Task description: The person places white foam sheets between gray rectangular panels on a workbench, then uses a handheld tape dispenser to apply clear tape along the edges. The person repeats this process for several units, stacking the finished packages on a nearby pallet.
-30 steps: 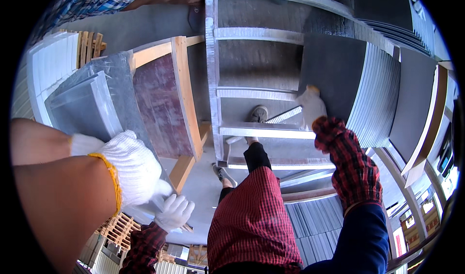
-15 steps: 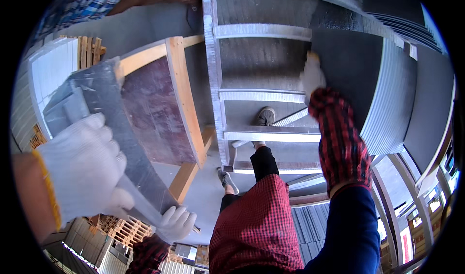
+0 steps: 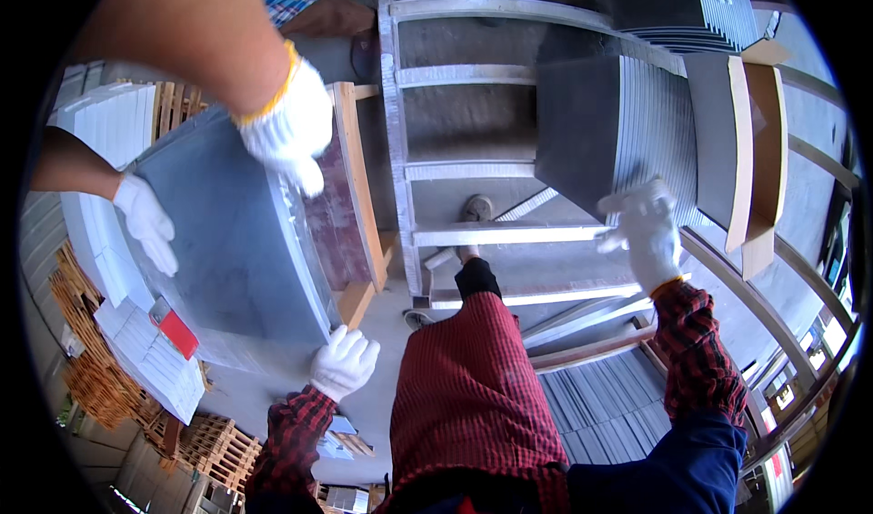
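Note:
My left hand (image 3: 344, 364), in a white knit glove, is at the near right corner of a large grey panel (image 3: 227, 232). Its fingers are curled in, and what they hold, if anything, is hidden. Clear plastic film (image 3: 305, 232) shows along the panel's right edge. My right hand (image 3: 644, 232), gloved too, is open with fingers apart at the near edge of a stack of dark grey sheets (image 3: 577, 123). A co-worker's gloved hand (image 3: 289, 128) is at the panel's far right edge; another bare-armed person's gloved hand (image 3: 148, 223) lies on its left part.
A pale metal frame with crossbars (image 3: 473, 169) stands before me. A wooden frame (image 3: 355, 196) is behind the panel. Right are an open cardboard box (image 3: 741, 150) and more sheets (image 3: 677, 9). White boxes (image 3: 150, 359) and pallets (image 3: 82, 332) stand left; grey strips (image 3: 605, 409) lie below.
My right hand has moved right and down, off the dark sheet's left edge to the stack's near edge. A co-worker's hand rose from the film. The grey panel now shows broad and flat at left.

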The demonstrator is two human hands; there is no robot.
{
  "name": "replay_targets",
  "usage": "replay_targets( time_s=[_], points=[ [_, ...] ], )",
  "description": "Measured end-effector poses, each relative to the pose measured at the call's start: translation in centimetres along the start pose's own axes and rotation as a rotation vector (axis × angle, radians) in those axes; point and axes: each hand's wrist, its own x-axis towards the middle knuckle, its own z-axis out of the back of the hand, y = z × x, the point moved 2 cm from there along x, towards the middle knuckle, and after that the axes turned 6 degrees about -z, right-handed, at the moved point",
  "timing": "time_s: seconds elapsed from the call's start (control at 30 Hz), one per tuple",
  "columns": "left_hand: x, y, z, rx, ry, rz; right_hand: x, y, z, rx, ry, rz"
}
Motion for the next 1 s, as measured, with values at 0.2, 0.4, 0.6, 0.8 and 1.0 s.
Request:
replay_targets(
  time_s=[0.2, 0.4, 0.6, 0.8, 1.0],
  points=[
    [-0.8, 0.0, -0.5, -0.051, -0.03, 0.008, 4.5, -0.5, 5.1, -0.578, -0.131, -0.321],
    [-1.0, 0.2, -0.4, -0.063, -0.028, -0.012, 9.0, 4.5, -2.5, -0.003, -0.268, -0.624],
    [-1.7, 0.3, -1.2, -0.057, -0.069, -0.013, 10.2, 7.7, -5.2, -0.057, -0.426, -0.858],
    [-1.4, 0.1, -0.7, -0.035, -0.071, 0.017, 10.7, 7.6, -5.7, -0.032, -0.382, -0.846],
    [-1.6, 0.1, -0.7, -0.022, -0.126, 0.012, 10.4, 10.6, -6.7, 0.456, -0.583, -0.81]
  ],
)
